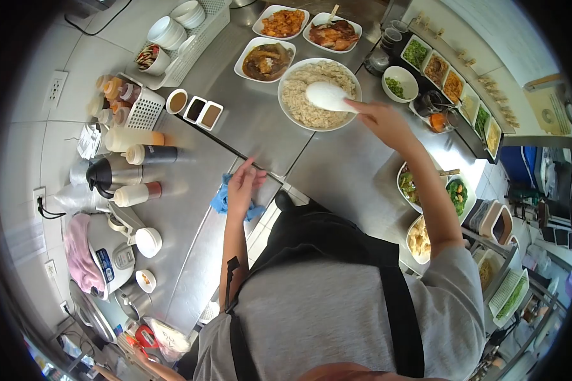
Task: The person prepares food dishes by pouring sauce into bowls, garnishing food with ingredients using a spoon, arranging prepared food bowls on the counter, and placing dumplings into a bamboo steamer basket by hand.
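Observation:
My right hand (376, 120) is closed around the handle of a white rice paddle (327, 96). Its broad head lies over a large white bowl (356, 82) filled with what looks like cooked rice (299, 101). Near the table's front edge, my left hand (245, 181) is empty, its fingers apart. Just below and beside it is a crumpled blue cloth (221, 198); I cannot tell whether the hand touches it. Behind the rice bowl stand white dishes of cooked food, including a brown stew (267, 61), an orange dish (282, 23) and a reddish-brown dish (333, 35).
Sauce cups (177, 101), squeeze bottles (136, 193) and a rice cooker (98, 254) line the left. On the right are a bowl of chopped greens (399, 84), a rack of garnish trays (435, 68) and vegetable plates (457, 193). Another person's hand (132, 348) shows at lower left.

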A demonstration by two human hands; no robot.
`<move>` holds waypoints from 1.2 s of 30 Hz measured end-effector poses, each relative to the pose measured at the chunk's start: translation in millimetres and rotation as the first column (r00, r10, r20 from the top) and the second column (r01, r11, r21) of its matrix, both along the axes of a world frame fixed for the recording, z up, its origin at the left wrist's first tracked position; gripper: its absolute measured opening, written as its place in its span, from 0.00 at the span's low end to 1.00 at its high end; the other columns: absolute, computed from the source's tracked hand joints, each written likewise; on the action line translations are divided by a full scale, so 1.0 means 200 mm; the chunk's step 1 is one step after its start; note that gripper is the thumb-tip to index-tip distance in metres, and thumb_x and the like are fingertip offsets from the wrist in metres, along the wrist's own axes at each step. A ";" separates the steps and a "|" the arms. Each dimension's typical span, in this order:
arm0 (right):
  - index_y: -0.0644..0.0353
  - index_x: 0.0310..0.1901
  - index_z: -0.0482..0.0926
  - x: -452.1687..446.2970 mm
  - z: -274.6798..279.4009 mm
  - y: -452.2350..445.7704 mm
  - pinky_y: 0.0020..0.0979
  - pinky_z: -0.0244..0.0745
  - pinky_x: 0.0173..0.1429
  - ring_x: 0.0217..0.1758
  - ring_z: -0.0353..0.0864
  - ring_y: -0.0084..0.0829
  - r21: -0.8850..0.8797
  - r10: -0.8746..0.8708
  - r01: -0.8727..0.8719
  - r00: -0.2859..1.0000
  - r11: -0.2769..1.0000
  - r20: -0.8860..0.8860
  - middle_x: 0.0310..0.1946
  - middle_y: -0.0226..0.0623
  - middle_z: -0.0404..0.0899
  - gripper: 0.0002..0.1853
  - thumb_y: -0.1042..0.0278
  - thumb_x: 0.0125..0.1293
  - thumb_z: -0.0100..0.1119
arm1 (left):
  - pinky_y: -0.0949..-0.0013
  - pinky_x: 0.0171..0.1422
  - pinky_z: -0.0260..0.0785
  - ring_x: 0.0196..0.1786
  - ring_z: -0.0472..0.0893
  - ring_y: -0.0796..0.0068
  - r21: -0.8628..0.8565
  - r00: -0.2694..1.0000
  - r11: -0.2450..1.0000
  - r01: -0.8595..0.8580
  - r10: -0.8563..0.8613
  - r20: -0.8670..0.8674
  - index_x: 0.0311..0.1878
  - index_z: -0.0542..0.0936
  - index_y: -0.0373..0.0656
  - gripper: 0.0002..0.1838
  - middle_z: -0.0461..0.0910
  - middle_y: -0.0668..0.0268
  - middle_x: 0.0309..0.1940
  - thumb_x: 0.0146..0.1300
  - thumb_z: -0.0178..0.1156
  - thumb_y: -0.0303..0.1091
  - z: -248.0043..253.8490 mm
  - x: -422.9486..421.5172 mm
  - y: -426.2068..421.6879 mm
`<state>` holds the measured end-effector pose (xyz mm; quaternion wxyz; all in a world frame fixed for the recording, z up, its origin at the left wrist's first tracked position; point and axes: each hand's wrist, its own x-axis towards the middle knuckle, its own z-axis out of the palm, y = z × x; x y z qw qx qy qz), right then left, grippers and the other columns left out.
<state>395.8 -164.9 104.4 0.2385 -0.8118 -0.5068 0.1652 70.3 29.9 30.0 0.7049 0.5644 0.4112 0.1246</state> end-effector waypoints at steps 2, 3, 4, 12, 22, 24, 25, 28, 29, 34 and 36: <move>0.34 0.64 0.69 0.01 -0.02 -0.07 0.36 0.69 0.40 0.33 0.73 0.39 0.012 -0.036 0.036 0.999 0.999 -0.036 0.31 0.40 0.74 0.24 0.67 0.67 0.50 | 0.75 0.47 0.72 0.40 0.80 0.77 -0.017 1.000 1.000 -0.007 0.008 0.002 0.62 0.70 0.39 0.20 0.81 0.61 0.39 0.70 0.50 0.35 0.02 -0.02 -0.02; 0.36 0.64 0.68 -0.01 -0.04 -0.10 0.34 0.69 0.39 0.31 0.72 0.36 0.019 -0.043 0.044 0.999 0.999 -0.025 0.29 0.38 0.74 0.24 0.67 0.68 0.50 | 0.75 0.47 0.72 0.40 0.80 0.77 -0.023 1.000 1.000 -0.009 0.009 0.002 0.61 0.71 0.39 0.19 0.81 0.61 0.39 0.70 0.49 0.36 0.03 -0.03 -0.02; 0.38 0.65 0.67 -0.03 -0.07 -0.10 0.33 0.69 0.37 0.29 0.71 0.34 0.032 -0.052 0.052 0.999 0.998 -0.012 0.28 0.36 0.73 0.24 0.66 0.68 0.49 | 0.74 0.47 0.72 0.40 0.80 0.76 -0.006 0.999 0.999 0.032 -0.032 0.004 0.60 0.72 0.39 0.19 0.81 0.61 0.40 0.70 0.49 0.36 0.04 -0.03 -0.02; 0.51 0.69 0.61 -0.59 -0.05 0.07 0.22 0.67 0.27 0.23 0.68 0.18 0.156 0.028 0.453 0.277 0.878 -0.961 0.29 0.28 0.72 0.25 0.57 0.73 0.44 | 0.72 0.49 0.72 0.41 0.79 0.74 0.021 0.943 0.967 0.252 -0.250 0.220 0.58 0.71 0.37 0.21 0.79 0.61 0.40 0.72 0.46 0.42 0.24 0.14 -0.24; 0.56 0.61 0.71 -1.44 0.09 0.52 0.29 0.64 0.61 0.56 0.74 0.37 0.217 0.456 -0.415 0.657 0.884 -0.600 0.55 0.44 0.74 0.22 0.72 0.65 0.50 | 0.66 0.44 0.72 0.38 0.80 0.65 0.083 0.824 0.868 -0.490 0.429 0.370 0.51 0.68 0.35 0.22 0.78 0.56 0.35 0.72 0.41 0.47 0.30 -0.70 -0.10; 0.56 0.59 0.74 -1.54 0.02 0.60 0.32 0.63 0.64 0.60 0.71 0.40 0.198 0.567 -0.535 0.730 0.821 -0.381 0.59 0.43 0.71 0.20 0.73 0.64 0.51 | 0.64 0.36 0.76 0.33 0.82 0.64 0.051 0.685 0.728 -0.684 0.618 0.386 0.53 0.66 0.39 0.24 0.79 0.55 0.34 0.72 0.36 0.52 0.34 -1.11 -0.02; 0.56 0.57 0.75 -1.59 -0.05 0.63 0.35 0.62 0.65 0.62 0.68 0.41 0.236 0.613 -0.571 0.768 0.786 -0.186 0.60 0.42 0.70 0.20 0.73 0.63 0.52 | 0.66 0.31 0.74 0.26 0.81 0.66 0.067 0.555 0.568 -0.820 0.763 0.332 0.52 0.67 0.37 0.24 0.78 0.56 0.28 0.72 0.37 0.51 0.40 -1.33 0.03; 0.55 0.56 0.77 -1.71 -0.22 0.71 0.42 0.58 0.67 0.64 0.64 0.45 0.246 0.646 -0.655 0.753 0.715 0.129 0.61 0.42 0.68 0.22 0.75 0.58 0.53 | 0.66 0.26 0.73 0.22 0.79 0.64 0.228 0.175 0.096 -0.969 0.917 0.359 0.54 0.67 0.33 0.23 0.77 0.58 0.24 0.71 0.36 0.45 0.41 -2.05 0.16; 0.55 0.55 0.77 -1.75 -0.27 0.73 0.44 0.57 0.68 0.64 0.62 0.46 0.229 0.648 -0.673 0.739 0.703 0.183 0.61 0.42 0.68 0.23 0.76 0.56 0.53 | 0.65 0.26 0.74 0.22 0.79 0.63 0.196 0.093 0.037 -0.980 0.953 0.289 0.56 0.66 0.32 0.23 0.76 0.58 0.23 0.70 0.35 0.42 0.41 -2.31 0.25; 0.54 0.51 0.79 -1.74 -0.51 0.79 0.47 0.58 0.66 0.63 0.63 0.47 0.283 0.573 -0.607 0.795 0.743 0.200 0.61 0.42 0.67 0.25 0.77 0.47 0.54 | 0.65 0.28 0.77 0.27 0.79 0.68 -0.006 0.119 0.121 -0.993 0.983 0.137 0.55 0.69 0.37 0.20 0.78 0.60 0.29 0.71 0.37 0.42 0.45 -3.16 0.59; 0.54 0.49 0.79 -1.74 -0.45 0.75 0.47 0.60 0.64 0.61 0.64 0.47 0.315 0.473 -0.511 0.860 0.800 0.193 0.59 0.42 0.68 0.24 0.77 0.45 0.54 | 0.65 0.31 0.78 0.29 0.80 0.66 -0.132 0.257 0.269 -0.954 0.961 0.101 0.54 0.70 0.37 0.23 0.80 0.57 0.32 0.72 0.36 0.47 0.43 -3.41 0.75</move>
